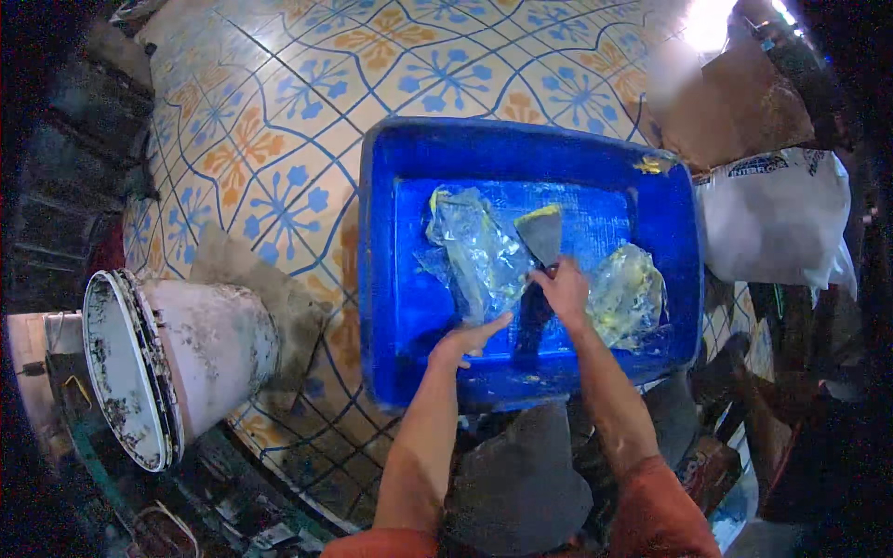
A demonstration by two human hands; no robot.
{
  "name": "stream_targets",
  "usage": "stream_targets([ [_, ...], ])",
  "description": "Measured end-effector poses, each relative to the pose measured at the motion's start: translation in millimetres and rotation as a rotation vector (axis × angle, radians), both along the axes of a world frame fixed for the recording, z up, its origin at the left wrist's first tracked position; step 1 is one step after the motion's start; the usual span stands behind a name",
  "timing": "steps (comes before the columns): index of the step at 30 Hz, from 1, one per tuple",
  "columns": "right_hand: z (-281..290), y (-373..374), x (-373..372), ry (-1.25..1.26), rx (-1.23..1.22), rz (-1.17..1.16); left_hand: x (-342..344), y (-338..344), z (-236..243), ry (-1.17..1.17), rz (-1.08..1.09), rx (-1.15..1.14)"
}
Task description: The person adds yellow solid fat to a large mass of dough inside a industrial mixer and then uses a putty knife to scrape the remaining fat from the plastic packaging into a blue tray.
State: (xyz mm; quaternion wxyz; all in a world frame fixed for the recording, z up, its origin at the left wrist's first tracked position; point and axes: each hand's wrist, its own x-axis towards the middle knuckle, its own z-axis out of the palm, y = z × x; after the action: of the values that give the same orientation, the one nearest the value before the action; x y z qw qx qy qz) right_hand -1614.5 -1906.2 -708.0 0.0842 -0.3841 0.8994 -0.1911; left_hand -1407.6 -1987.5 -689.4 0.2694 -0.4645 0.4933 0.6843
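My right hand is closed around the handle of a broad scraper. The scraper's grey blade points away from me and carries yellow residue along its far edge. Left of it, a crumpled clear plastic bag with yellowish smears lies on the floor of a blue plastic tub. My left hand is at the near end of that bag with its fingers stretched out; whether it touches the plastic I cannot tell. A second smeared plastic bag lies right of my right hand, inside the tub.
A dirty white bucket lies on its side at the left. A white sack stands beyond the tub's right wall, below a brown paper sack. Patterned tiles cover the floor. A yellow lump sticks to the tub's far right corner.
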Motion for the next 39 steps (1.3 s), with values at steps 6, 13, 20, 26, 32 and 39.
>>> stream_targets([
  [6,-17.4,-38.4,21.2,-0.196,-0.060,0.016,1.6,-20.2,3.5,0.051,0.665,-0.202],
  [13,-21.1,-73.3,66.7,-0.303,-0.051,0.163,48.5,-41.9,-44.9,0.128,0.775,-0.489],
  [20,-15.8,-99.0,99.8,-0.388,-0.083,0.203,68.7,-42.1,-105.1,-0.070,0.803,-0.761],
  [26,13.8,-110.1,78.8,-0.343,0.002,0.176,98.8,-69.7,-110.5,-0.210,0.787,-0.774],
  [32,23.7,-63.8,5.9,-0.456,-0.021,-0.130,94.1,-86.2,-65.9,-0.186,0.612,-0.967],
  [39,-0.1,-56.5,49.7,-0.448,0.152,-0.259,126.2,-93.5,-48.4,-0.193,0.467,-0.269],
])
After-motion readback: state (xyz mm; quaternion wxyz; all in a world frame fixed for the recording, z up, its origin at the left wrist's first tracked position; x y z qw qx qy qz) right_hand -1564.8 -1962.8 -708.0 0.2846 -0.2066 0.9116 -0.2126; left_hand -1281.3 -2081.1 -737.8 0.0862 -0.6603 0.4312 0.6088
